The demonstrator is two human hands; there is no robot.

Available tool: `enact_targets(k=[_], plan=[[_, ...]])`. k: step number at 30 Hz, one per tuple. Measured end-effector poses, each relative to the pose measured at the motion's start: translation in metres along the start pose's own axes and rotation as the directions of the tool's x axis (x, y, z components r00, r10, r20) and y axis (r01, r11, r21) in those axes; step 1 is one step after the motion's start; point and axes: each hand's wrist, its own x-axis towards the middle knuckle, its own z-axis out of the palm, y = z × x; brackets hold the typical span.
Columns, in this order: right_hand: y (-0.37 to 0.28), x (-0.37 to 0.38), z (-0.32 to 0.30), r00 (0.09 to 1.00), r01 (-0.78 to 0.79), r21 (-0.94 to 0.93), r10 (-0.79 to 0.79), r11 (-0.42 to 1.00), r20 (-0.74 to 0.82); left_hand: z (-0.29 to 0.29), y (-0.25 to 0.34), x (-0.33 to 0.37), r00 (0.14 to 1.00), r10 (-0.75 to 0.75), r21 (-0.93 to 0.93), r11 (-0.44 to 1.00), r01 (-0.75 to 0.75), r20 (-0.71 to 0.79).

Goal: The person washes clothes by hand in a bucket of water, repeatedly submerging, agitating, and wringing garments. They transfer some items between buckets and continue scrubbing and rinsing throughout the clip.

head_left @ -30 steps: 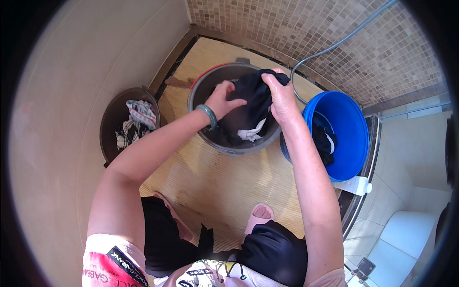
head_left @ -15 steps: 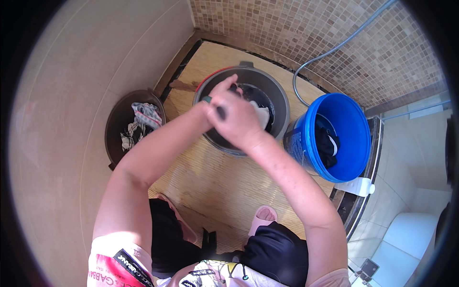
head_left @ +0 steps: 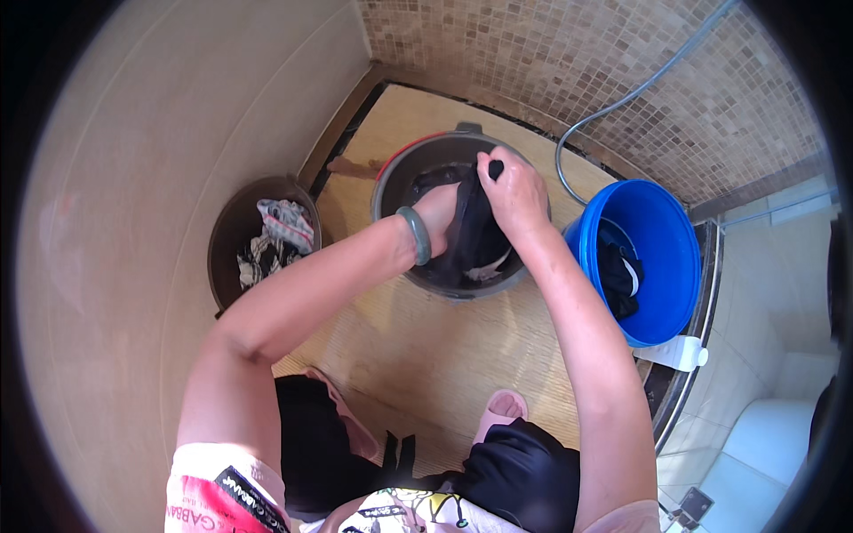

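Over the grey basin (head_left: 530, 271), my right hand (head_left: 519, 191) is closed on the top of a black garment (head_left: 480, 222), holding it up so that it hangs down. My left hand (head_left: 437, 211), with a grey-green bangle (head_left: 415, 236) at its wrist, reaches against the left side of the same cloth. The cloth hides its fingers. Dark water (head_left: 433, 180) shows in the basin, and a whitish piece of fabric (head_left: 490, 269) lies low at its near right side.
A dark bucket (head_left: 222, 213) with patterned clothes (head_left: 286, 224) stands on the left. On the right is a blue bucket (head_left: 671, 293) holding black clothing (head_left: 615, 280), with a white bottle (head_left: 682, 353) beside it. A hose (head_left: 613, 108) runs along the mosaic wall.
My hands, close together and blurred above the basin before, have come apart. The right hand has moved right, and the black garment is now raised between them.
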Motion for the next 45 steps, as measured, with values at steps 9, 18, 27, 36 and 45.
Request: enact_targets(k=[9, 18, 27, 36, 45], plan=[[0.023, 0.009, -0.008, 0.899, -0.431, 0.527, 0.399, 0.733, 0.181, -0.073, -0.023, 0.038, 0.849, 0.462, 0.906, 0.19, -0.378, 0.257], [0.04, -0.005, -0.024, 0.915, -0.245, 0.315, 0.111, 0.917, 0.389, -0.069, 0.072, 0.018, 0.982, 0.188, 0.335, 0.925, -0.179, 0.005], [0.037, 0.002, 0.001, 0.901, -0.377, 0.839, 0.364, 0.393, 0.234, -0.039, 0.036, 0.018, 0.985, 0.102, -0.03, 0.995, -0.099, 0.137], [0.016, -0.001, -0.003, 0.997, 0.079, -0.08, -0.077, 0.994, 0.031, -0.004, 0.017, 0.015, 0.998, -0.028, 0.086, 0.996, 0.033, -0.062], [0.034, 0.006, -0.021, 0.979, -0.204, 0.214, 0.197, 0.955, 0.057, -0.098, -0.029, 0.056, 0.976, 0.216, 0.978, 0.208, -0.036, -0.01]])
